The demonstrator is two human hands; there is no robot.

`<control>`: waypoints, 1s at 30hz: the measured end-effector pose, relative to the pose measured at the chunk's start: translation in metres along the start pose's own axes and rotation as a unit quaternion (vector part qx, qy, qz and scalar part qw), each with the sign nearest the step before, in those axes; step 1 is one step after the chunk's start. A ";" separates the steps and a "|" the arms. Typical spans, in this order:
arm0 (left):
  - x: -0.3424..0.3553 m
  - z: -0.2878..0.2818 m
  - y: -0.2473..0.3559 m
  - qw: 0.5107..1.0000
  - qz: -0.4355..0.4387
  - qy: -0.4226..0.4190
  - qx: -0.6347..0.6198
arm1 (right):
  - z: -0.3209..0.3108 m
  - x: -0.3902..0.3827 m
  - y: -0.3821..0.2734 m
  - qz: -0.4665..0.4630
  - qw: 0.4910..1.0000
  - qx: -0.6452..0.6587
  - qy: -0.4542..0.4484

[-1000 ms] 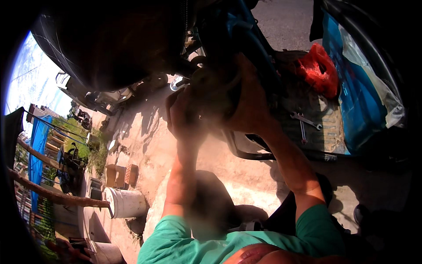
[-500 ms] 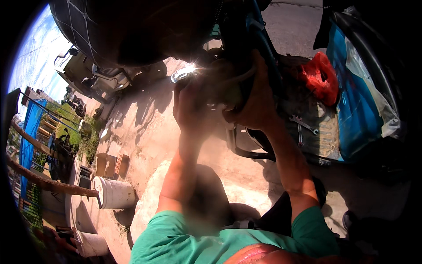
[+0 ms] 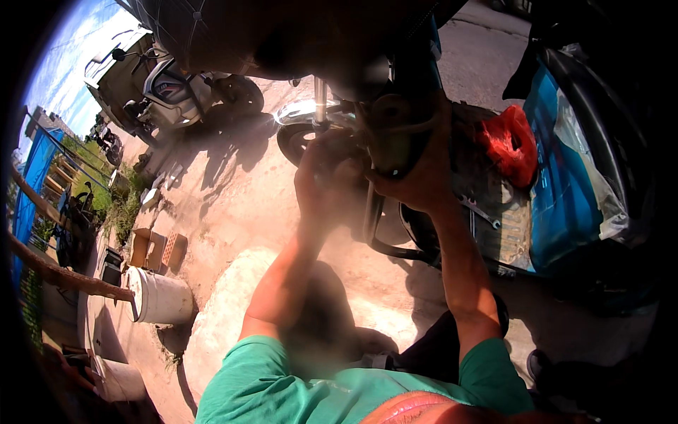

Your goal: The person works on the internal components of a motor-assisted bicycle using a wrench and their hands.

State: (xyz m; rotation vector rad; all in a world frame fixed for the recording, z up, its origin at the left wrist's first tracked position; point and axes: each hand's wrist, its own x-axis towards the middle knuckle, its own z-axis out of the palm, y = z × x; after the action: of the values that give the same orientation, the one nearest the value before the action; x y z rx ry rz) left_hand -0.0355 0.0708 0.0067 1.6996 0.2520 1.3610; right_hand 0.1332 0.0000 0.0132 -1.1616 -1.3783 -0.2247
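Dark, rounded, hard-looking vehicle part [image 3: 393, 152], there it was, deep in shade between the two hands, a thin curved tube [image 3: 413, 128] running across it! The right hand [image 3: 425, 180] curved round its right side, thumb near the lower edge; how firmly it held, the shade hid. The left hand [image 3: 321, 177] sat just beside it, fingers apparently bent, but whether they gripped anything could not be told. The part looked stiff, probably weighty, perhaps slick with dust; its rounded sides seemed the place to hold, the thin tube the poorer choice. Just beyond the left hand gleamed a shiny chrome fender [image 3: 300, 110] over a black-tyred wheel [image 3: 288, 145]. Out right, a silver metal wrench [image 3: 482, 211] lay on the ribbed footboard [image 3: 519, 220], near a crumpled red plastic bag [image 3: 512, 145].
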 end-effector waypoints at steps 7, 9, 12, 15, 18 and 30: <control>0.002 -0.003 -0.002 1.000 -0.008 0.009 0.015 | 0.003 -0.003 -0.005 0.025 1.000 -0.004 0.001; 0.002 -0.003 0.002 0.999 -0.019 0.006 0.049 | 0.002 -0.006 -0.006 0.059 0.998 -0.018 0.000; 0.003 -0.004 0.013 0.996 -0.047 -0.007 0.079 | 0.002 -0.007 -0.003 0.057 0.998 -0.007 0.002; 0.003 -0.005 0.012 0.997 -0.052 0.004 0.053 | 0.006 -0.007 0.002 0.025 1.000 0.003 0.012; 0.002 -0.003 0.019 0.994 -0.105 0.016 -0.010 | 0.006 -0.008 0.005 0.030 0.999 -0.010 0.012; -0.002 -0.001 0.029 0.983 -0.150 -0.016 0.105 | 0.005 -0.006 -0.002 0.007 0.999 -0.032 0.021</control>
State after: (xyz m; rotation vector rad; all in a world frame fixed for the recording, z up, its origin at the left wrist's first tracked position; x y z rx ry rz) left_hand -0.0474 0.0537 0.0275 1.7686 0.6264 1.1134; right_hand 0.1269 0.0003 0.0084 -1.2128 -1.3344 -0.2822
